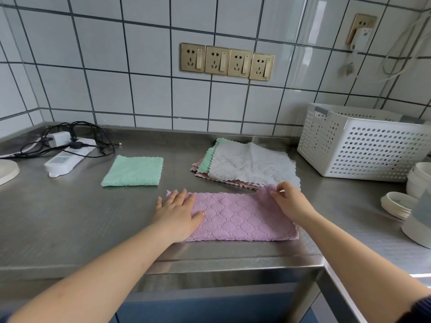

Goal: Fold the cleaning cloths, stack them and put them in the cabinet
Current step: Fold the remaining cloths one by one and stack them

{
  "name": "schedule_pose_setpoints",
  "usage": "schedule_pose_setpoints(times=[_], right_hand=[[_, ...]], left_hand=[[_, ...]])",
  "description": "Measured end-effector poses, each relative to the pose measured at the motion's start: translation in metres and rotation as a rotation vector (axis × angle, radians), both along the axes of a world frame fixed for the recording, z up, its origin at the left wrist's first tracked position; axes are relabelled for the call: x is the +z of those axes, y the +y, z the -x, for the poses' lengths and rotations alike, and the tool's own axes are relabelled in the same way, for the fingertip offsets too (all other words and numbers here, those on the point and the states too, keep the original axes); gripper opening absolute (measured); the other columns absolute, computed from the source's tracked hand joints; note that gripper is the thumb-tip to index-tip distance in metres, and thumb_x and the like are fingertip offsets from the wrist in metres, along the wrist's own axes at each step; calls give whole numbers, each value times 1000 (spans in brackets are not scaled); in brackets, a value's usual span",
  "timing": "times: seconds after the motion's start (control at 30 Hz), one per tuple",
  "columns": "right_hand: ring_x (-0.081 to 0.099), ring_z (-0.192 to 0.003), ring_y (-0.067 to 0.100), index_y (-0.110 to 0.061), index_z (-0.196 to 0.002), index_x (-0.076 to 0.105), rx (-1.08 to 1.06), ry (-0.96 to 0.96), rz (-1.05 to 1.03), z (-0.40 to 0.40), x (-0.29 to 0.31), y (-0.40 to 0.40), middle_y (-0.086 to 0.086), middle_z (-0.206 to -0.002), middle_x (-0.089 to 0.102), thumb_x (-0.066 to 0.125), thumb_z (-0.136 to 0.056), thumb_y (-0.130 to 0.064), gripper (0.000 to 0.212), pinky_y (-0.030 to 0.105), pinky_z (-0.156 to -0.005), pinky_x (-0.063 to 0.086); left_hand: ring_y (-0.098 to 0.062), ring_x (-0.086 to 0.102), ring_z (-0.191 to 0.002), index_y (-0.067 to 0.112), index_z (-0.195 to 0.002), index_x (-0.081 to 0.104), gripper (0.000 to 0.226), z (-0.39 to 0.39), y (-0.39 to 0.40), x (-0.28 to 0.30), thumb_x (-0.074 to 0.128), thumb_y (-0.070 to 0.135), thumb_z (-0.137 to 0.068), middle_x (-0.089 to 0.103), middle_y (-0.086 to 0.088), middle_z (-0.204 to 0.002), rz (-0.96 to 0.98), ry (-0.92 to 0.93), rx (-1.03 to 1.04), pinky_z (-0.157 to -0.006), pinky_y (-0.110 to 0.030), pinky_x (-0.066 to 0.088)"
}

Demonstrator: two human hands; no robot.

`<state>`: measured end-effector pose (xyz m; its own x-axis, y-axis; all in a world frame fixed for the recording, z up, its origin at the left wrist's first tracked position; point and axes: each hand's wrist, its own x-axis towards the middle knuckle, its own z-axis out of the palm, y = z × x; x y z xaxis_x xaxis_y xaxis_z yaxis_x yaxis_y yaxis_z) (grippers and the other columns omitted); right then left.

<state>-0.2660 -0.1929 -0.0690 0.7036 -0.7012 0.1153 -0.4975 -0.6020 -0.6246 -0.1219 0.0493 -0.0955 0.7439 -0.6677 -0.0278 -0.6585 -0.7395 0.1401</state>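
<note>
A pink cloth, folded in half into a long strip, lies on the steel counter near its front edge. My left hand presses flat on the strip's left end with fingers straight. My right hand pinches the strip's far right corner. Behind it lies a loose pile of unfolded cloths, a grey cloth on top with green and pink edges showing underneath. A green cloth folded into a square sits to the left.
A white perforated basket stands at the back right. White lidded containers crowd the right edge. A power strip with black cables lies at the back left, a white dish beside it. Tiled wall with sockets behind.
</note>
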Motion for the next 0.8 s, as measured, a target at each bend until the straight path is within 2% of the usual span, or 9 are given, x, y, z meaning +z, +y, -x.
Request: schedule_pose_setpoints(times=[0.13, 0.23, 0.43, 0.57, 0.63, 0.73, 0.8], right_hand=[[50, -76, 29, -8, -114, 44, -55, 100, 212, -3, 2, 3, 11, -84, 57, 36, -101, -28, 26, 34, -63, 38], [55, -82, 33, -5, -115, 44, -102, 113, 262, -6, 1, 4, 19, -95, 63, 35, -101, -28, 28, 35, -65, 39], [57, -88, 35, -9, -110, 46, -131, 93, 324, -4, -9, 0, 18, -95, 66, 46, -96, -28, 23, 34, -63, 36], [60, -86, 35, -12, -119, 41, -120, 117, 364, -5, -14, 0, 16, -93, 66, 50, -93, -27, 32, 34, -62, 40], [60, -88, 36, -11, -120, 40, -96, 146, 397, -6, -13, 1, 16, -98, 66, 49, -93, -26, 32, 36, -67, 45], [56, -105, 35, -13, -125, 44, -51, 180, 468, -8, -12, 3, 13, -123, 54, 52, -91, -27, 38, 38, -80, 45], [50, -119, 33, -14, -127, 52, 29, 88, 620, -9, -13, 8, 10, -133, 50, 54, -90, -30, 40, 41, -93, 41]], left_hand=[[-18, -3, -147, 26, -150, 7, 68, 0, 1, 1, 20, 61, -93, -1, 4, -159, -6, 4, 2, -118, -49, -1], [-18, -3, -147, 26, -150, 7, 69, 0, 2, 0, 19, 61, -92, -1, 4, -159, -3, 7, 7, -117, -50, -1], [-17, -2, -147, 25, -150, 7, 69, 1, 2, -1, 17, 61, -92, 0, 4, -159, 0, 0, 29, -116, -53, -2], [-17, -2, -147, 25, -150, 8, 69, 1, 3, -1, 17, 61, -92, 1, 4, -159, -4, 3, 27, -116, -53, -2], [-17, -2, -147, 25, -150, 8, 69, 2, 3, 0, 17, 61, -92, 1, 3, -159, -16, 15, 30, -116, -54, -3], [-19, -3, -147, 21, -150, 11, 65, 6, 4, 5, 19, 55, -95, 2, 0, -159, -17, -54, 14, -116, -52, -6], [-18, -3, -147, 18, -149, 16, 58, 15, 2, 9, 24, 45, -98, 4, 0, -159, 28, -155, -92, -117, -50, -6]])
